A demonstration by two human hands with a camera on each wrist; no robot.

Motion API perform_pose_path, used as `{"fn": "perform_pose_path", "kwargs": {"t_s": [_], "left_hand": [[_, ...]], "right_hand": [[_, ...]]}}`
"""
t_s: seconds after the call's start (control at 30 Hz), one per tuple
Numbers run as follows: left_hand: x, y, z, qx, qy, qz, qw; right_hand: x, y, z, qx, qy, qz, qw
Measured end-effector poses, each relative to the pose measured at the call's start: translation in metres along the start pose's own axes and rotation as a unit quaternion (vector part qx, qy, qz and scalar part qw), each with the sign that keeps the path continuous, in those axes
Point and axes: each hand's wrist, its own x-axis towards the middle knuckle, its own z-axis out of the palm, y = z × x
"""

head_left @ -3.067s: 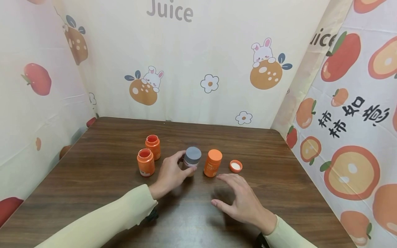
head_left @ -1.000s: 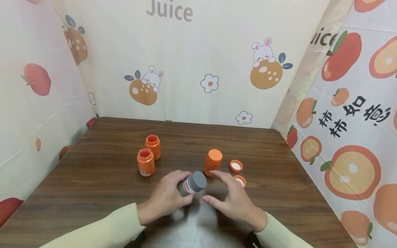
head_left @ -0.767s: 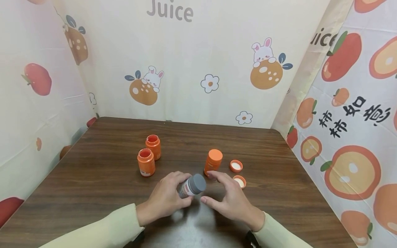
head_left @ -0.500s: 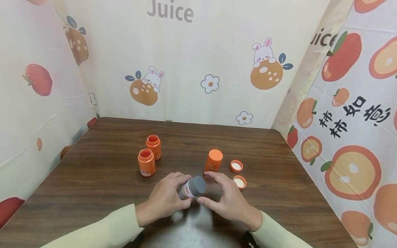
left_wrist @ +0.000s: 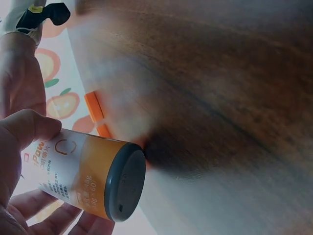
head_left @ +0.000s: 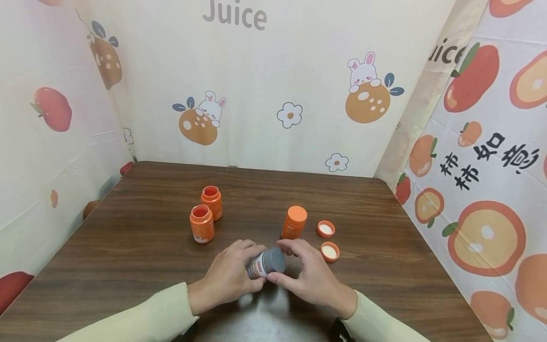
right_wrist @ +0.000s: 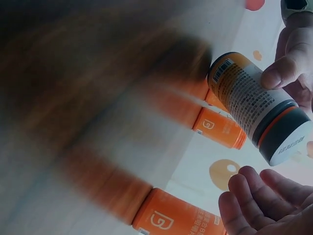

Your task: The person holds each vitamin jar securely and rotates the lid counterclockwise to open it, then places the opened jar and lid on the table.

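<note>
My left hand (head_left: 231,273) grips a small tablet bottle (head_left: 256,267), tilted with its grey cap (head_left: 275,260) toward the right. Its white and orange label shows in the left wrist view, the thumb lying across it. Beside the cap is my right hand (head_left: 309,275), thumb and fingers spread and gently curved. In the head view its thumb tip overlaps the cap's lower edge. The right wrist view shows the right fingertips (right_wrist: 242,178) just apart from the cap; that thumb is out of sight there.
Two uncapped orange bottles (head_left: 202,227) stand at left on the brown wooden table (head_left: 145,228). An orange bottle (head_left: 294,222) with its cap on stands behind the right hand. To its right lie two orange caps (head_left: 325,229), white insides up.
The left hand has lifted the grey-capped bottle from the table, drawn it nearer and tilted it. The right hand has moved left to its cap. A second orange cap shows, uncovered by the right hand.
</note>
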Motion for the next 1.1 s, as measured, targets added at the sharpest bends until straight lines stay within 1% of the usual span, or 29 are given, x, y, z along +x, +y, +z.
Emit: {"fn": "perform_pose_path", "kwargs": {"t_s": [0.27,0.4,0.67,0.83,1.1], "left_hand": [[0.0007,-0.0012,0.0008,0.007,0.003,0.004,1.0],[0.0014,-0.0019,0.001,0.008,0.001,0.004,1.0],[0.0022,-0.003,-0.0011,0.009,-0.012,0.004,0.9999],[0.0037,-0.0033,-0.0034,-0.003,-0.03,0.004,0.9995],[0.0058,-0.0029,-0.0083,-0.019,-0.068,-0.012,0.9974]], "right_hand": [[0.0009,0.0022,0.0048,-0.012,0.01,-0.024,1.0],[0.0016,0.001,0.0044,-0.015,0.009,-0.017,1.0],[0.0024,-0.0019,0.0025,-0.019,0.003,-0.003,1.0],[0.0022,-0.002,0.002,-0.017,-0.001,-0.001,1.0],[0.0016,-0.0024,0.0018,-0.019,-0.005,-0.004,1.0]]}}
